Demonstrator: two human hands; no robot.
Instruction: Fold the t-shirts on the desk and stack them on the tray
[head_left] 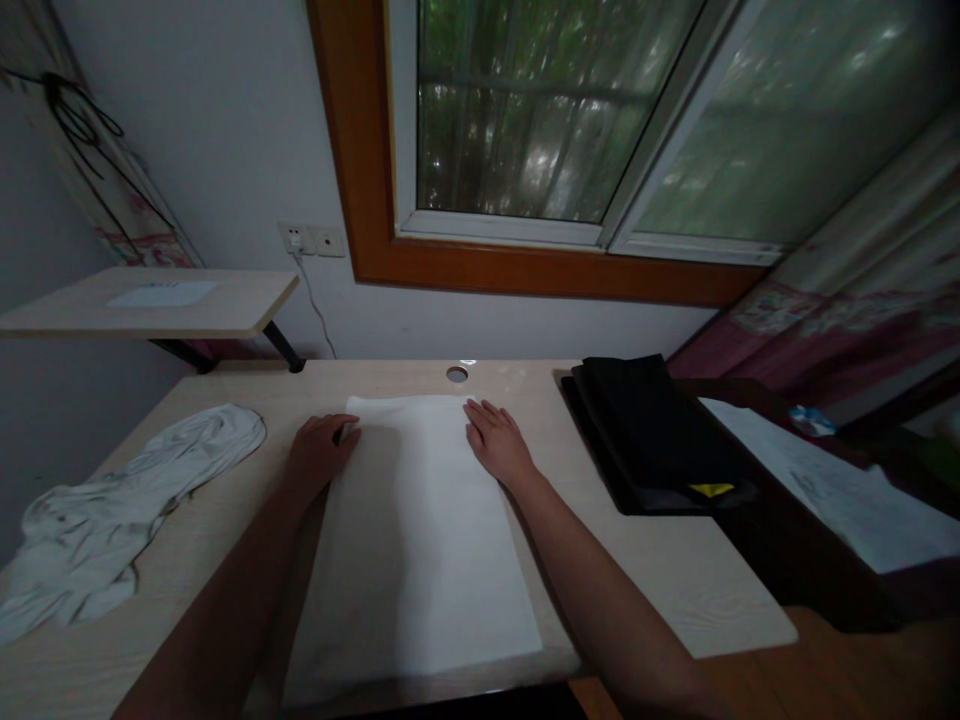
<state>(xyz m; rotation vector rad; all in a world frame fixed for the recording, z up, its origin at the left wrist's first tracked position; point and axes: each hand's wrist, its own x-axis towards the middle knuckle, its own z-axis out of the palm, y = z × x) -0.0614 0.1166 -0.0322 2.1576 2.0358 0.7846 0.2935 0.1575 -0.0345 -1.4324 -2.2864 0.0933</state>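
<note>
A white rectangular sheet [442,540] lies flat and lengthwise on the pale wooden desk [720,590]; whether it is cloth or paper I cannot tell. At its far left corner, my left hand [322,447] has thumb and index fingertip close together on the edge, the other fingers curled out of sight. My right hand [496,440] rests on the far right corner with its fingers stretched out flat. A shadow covers the left part of the sheet.
A crumpled white cloth [142,510] lies at the left, below a raised shelf [150,300] with a paper on it. Folded black fabric [637,430] sits on the right side. Behind the desk are a cable hole [457,374], a plugged-in cord [319,305] and a window.
</note>
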